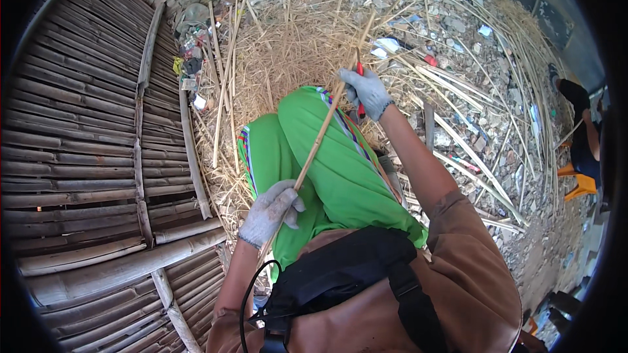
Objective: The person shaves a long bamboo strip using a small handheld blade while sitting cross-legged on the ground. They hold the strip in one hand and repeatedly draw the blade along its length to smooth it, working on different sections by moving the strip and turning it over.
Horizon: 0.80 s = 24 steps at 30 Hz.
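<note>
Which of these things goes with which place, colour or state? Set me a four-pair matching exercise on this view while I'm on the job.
Column one
1. tool
2. bamboo strip
3. slatted panel
4. trousers

Column two
A. green, with striped side bands
B. along the left side of the view
C. red in part, in the right hand
D. slanting up from the left hand toward the other hand

Right pairs: 1-C, 2-D, 3-B, 4-A
</note>
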Motion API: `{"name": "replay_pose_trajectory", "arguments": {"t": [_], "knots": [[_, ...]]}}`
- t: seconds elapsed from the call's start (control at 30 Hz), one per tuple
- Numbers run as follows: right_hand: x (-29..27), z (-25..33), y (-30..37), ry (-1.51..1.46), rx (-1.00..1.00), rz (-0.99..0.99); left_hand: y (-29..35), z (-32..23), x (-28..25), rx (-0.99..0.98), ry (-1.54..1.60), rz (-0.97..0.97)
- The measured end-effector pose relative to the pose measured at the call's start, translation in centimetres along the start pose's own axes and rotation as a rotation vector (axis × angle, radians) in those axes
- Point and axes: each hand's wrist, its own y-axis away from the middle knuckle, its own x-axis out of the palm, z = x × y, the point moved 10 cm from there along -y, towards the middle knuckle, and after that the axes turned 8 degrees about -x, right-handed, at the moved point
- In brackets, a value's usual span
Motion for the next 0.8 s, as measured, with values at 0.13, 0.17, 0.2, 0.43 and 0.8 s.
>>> {"name": "replay_pose_trajectory", "arguments": {"t": [0.13,0.17,0.2,0.43,0.8], "knots": [[0.3,-0.8,-0.2,0.169,0.105,-0.014,0.5,0.1,-0.8,0.038,-0.014,-0.105],[0.4,-0.8,-0.3,0.171,0.104,-0.011,0.2,-0.1,-0.7,0.040,-0.012,-0.107],[0.5,-0.6,-0.5,0.150,0.083,-0.013,0.1,-1.4,-0.8,0.117,-0.182,-0.161],[1.2,1.4,1.9,0.237,0.052,-0.011,-1.0,-1.7,-1.4,0.187,-0.386,-0.284],[4.4,3.0,9.6,1.107,-0.210,0.479,-2.1,-2.3,0.8,-0.038,-0.095,-0.087]]}}
